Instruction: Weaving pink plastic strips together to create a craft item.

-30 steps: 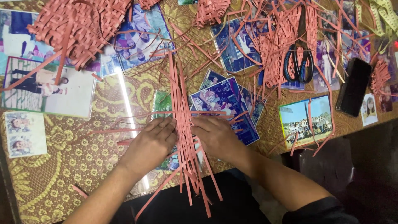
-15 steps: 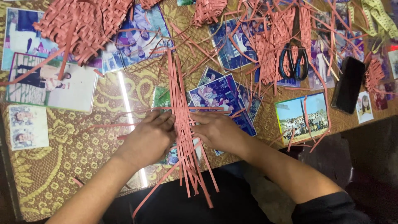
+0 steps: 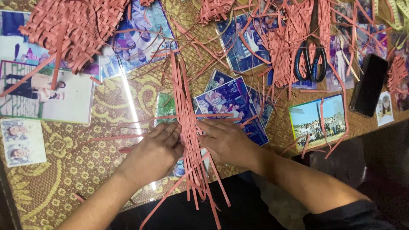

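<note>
A bundle of long pink paper strips [image 3: 186, 106] lies lengthwise on the table, running from the far middle to past the near edge. A few pink strips cross it sideways. My left hand [image 3: 154, 151] rests flat on its left side, fingertips pressing the strips. My right hand [image 3: 228, 142] presses the strips from the right, fingers pointing left. Both hands lie palm down on the weave; neither has lifted a strip.
A woven pink piece [image 3: 72, 30] lies at the far left. Several photographs [image 3: 232, 100] lie under the glass top. Black-handled scissors [image 3: 312, 59] and a dark phone [image 3: 369, 85] sit at the right among loose pink strips [image 3: 279, 42]. The table's near edge [image 3: 298, 147] slants right.
Both hands have stayed on the strip bundle with only small finger shifts. The camera view has shifted slightly.
</note>
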